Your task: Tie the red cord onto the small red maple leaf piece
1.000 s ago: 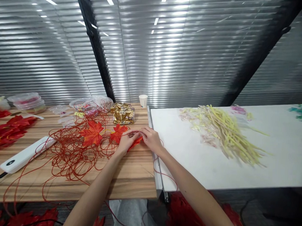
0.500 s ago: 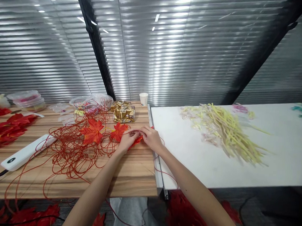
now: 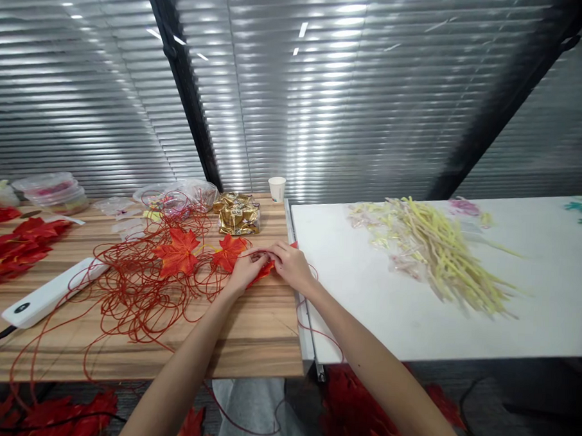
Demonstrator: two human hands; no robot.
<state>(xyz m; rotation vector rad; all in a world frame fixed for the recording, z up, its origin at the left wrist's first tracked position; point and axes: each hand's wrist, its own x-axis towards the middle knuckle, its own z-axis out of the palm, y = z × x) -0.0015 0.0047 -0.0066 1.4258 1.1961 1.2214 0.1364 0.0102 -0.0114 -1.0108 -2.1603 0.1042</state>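
Observation:
Close together near the right edge of the wooden table, my left hand [image 3: 248,268] and my right hand [image 3: 291,264] are both closed, fingertips nearly touching. An artificial red maple leaf [image 3: 264,270] is pinched between them and mostly covered by the fingers. Red cord [image 3: 146,289] lies in a large tangle to the left, and a strand runs past my right hand down over the table edge. Another maple leaf [image 3: 229,252] sits just left of my left hand, and a further orange-red leaf [image 3: 177,252] rests on the tangle. The exact fingertip grip is hidden.
A gold foil packet [image 3: 240,214] and a white paper cup [image 3: 277,189] stand behind my hands. At left are a white device [image 3: 53,294], plastic tubs [image 3: 53,191] and red leaves [image 3: 22,248]. Yellow fuzzy stems [image 3: 446,257] cover part of the white table [image 3: 387,331]. Leaves fill the space below.
Both hands keep nearly the same pose at the leaf. Only a slight shift of the view shows.

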